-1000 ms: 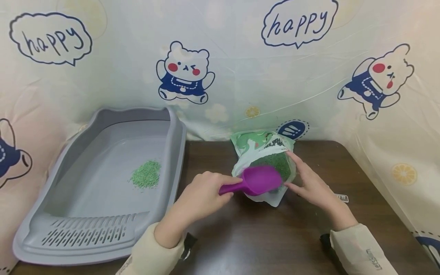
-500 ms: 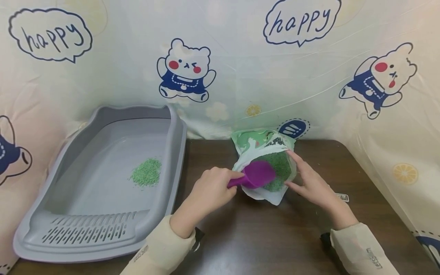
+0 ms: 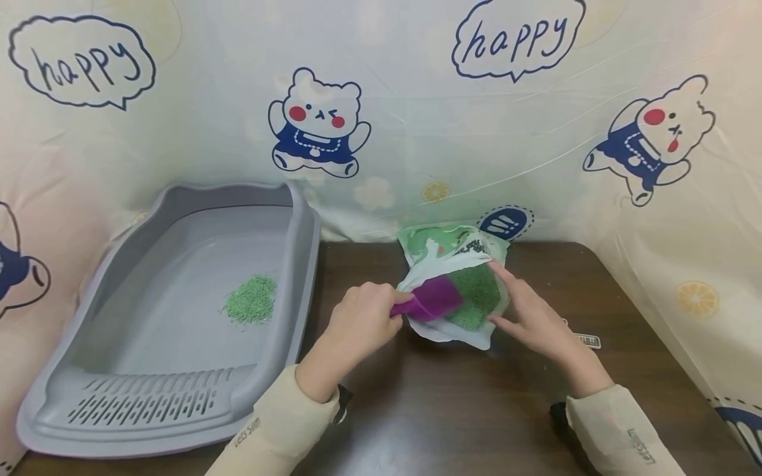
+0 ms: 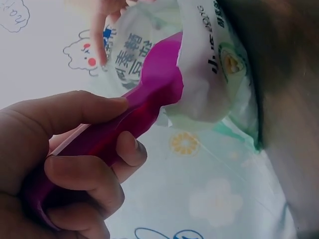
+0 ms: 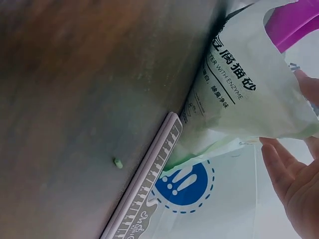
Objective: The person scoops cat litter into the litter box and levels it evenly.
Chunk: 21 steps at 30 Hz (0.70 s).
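Observation:
My left hand [image 3: 363,320] grips the handle of a purple scoop [image 3: 437,299], fingers curled round it in the left wrist view. The scoop's head is inside the mouth of a green-and-white cat litter bag [image 3: 425,268], its front edge at the green pellets [image 3: 476,297]. My right hand [image 3: 532,324] holds the right side of the bag's mouth, thumb and forefinger apart along the rim. In the right wrist view the fingers [image 5: 279,169] go partly behind the bag. A grey litter tray [image 3: 309,277] stands at left, with a small pile of green pellets [image 3: 251,301] inside.
A pale clip with piano-key print [image 5: 149,174] lies on the dark table [image 3: 452,410], right of the bag. One loose pellet [image 5: 117,163] is near it. A printed curtain [image 3: 411,132] hangs behind, close to the bag and tray.
The scoop has moved left and away from me, tilting inside the bag's mouth, so more pellets show. My left hand has shifted slightly right and forward. The right hand stays at the bag's rim.

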Each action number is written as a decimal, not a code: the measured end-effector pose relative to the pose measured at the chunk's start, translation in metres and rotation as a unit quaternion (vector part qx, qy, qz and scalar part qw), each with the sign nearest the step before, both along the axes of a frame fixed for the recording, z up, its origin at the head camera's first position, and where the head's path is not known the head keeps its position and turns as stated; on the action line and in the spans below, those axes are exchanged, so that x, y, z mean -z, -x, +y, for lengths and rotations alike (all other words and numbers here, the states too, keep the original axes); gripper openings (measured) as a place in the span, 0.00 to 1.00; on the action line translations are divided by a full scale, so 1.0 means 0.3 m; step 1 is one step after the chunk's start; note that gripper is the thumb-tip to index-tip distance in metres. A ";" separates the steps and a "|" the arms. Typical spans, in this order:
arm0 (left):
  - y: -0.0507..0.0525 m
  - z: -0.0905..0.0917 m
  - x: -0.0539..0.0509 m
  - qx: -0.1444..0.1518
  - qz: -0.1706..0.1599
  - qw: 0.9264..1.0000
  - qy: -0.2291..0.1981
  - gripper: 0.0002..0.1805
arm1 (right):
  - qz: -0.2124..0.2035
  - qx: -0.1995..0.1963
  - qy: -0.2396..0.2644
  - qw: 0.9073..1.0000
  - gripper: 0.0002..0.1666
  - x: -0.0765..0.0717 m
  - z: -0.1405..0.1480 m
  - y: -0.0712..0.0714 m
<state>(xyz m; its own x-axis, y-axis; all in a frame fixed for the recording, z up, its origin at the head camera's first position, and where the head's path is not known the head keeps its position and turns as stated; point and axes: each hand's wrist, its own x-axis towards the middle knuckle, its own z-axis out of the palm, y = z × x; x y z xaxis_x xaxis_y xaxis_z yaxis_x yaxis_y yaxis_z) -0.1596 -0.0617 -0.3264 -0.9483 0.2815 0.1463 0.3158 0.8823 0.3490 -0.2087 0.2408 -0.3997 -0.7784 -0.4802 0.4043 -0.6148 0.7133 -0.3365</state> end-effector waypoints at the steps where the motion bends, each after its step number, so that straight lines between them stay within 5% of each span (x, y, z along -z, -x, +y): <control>1: 0.002 -0.002 -0.002 -0.005 0.001 1.000 0.002 0.22 | 0.001 -0.001 -0.002 1.000 0.59 -0.001 -0.003 -0.001; 21: 0.010 0.015 0.013 -0.040 0.010 0.999 0.000 0.22 | -0.004 0.000 -0.006 1.000 0.61 0.003 -0.027 0.000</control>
